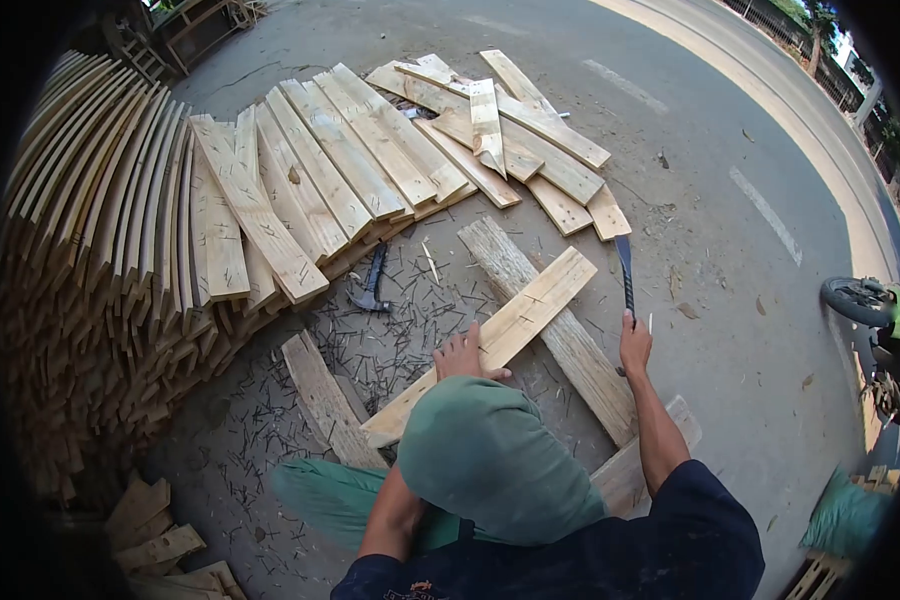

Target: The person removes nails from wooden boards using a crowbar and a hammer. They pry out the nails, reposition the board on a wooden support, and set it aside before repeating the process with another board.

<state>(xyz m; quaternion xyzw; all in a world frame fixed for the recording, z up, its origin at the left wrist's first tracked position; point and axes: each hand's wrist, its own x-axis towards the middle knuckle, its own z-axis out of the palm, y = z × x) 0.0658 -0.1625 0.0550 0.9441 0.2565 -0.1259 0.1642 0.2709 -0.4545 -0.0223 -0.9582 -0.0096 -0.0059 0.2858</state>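
Note:
My left hand (459, 356) lies across a pale wooden plank (535, 308), its fingers and thumb spanning the width and holding it. A few small dark nails show on this plank. Beneath it, a rough weathered beam (560, 335) crosses at an angle. My right hand (635, 346) is closed around the ribbed handle of a dark pry bar (627, 272). Its flat end reaches the tip of a plank (607, 215) in the loose pile. On the ground to the left lies a claw hammer (373, 285), among many scattered nails (355, 350).
Stacked planks (100, 200) rise along the left, with more boards (340, 150) laid ahead. Another weathered timber (325, 395) lies near the left knee. A motorcycle (870, 320) stands at far right, near a green sack (842, 515). Road runs along the right.

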